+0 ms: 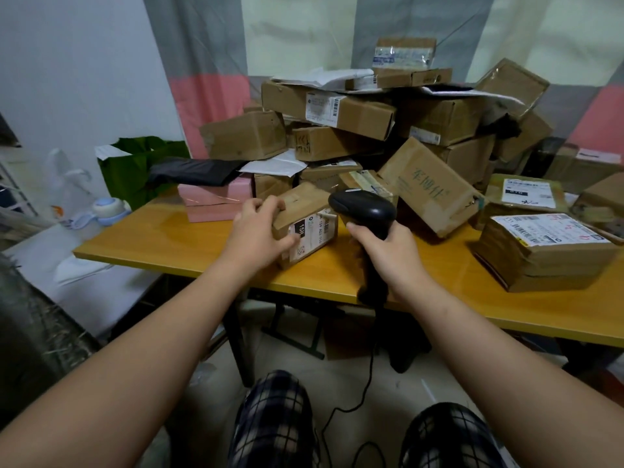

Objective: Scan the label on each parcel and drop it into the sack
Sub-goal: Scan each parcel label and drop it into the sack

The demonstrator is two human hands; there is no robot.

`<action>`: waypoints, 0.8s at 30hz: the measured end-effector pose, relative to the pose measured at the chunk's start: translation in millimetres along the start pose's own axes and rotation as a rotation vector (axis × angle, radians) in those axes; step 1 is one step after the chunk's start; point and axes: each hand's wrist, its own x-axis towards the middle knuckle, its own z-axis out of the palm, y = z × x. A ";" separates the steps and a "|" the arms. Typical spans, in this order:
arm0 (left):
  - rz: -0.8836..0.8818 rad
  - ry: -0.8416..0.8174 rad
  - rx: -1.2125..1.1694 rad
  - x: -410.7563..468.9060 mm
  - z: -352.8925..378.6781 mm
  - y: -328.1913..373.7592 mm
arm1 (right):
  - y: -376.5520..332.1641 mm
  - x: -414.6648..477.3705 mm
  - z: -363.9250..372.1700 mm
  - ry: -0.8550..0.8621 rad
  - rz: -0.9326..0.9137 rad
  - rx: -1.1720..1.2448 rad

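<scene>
parcel (300,204): small brown box, tilted, near table (169,238) front edge | label (312,231): white, on near face | scanner (363,206): black, corded, head just right of parcel | pile (354,113): brown boxes heaped behind
</scene>
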 end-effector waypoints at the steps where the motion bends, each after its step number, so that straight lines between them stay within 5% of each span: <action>1: 0.008 0.031 0.004 -0.6 -1.3 2.0 | 1.1 -1.6 2.8 -0.003 0.005 0.016; 9: 0.058 -0.157 -0.581 -27.3 -9.4 -8.3 | 0.5 -14.1 6.9 0.053 0.051 0.373; 13: 0.107 -0.269 -0.505 -26.8 -19.4 -3.8 | -9.0 -17.0 7.8 0.058 -0.004 0.456; 19: 0.181 -0.158 -0.549 -19.9 -21.4 11.4 | -17.7 -13.6 5.6 0.032 -0.121 0.268; 24: 0.268 -0.188 -0.298 -18.2 -15.7 12.2 | -16.5 -10.8 3.6 -0.023 -0.213 0.181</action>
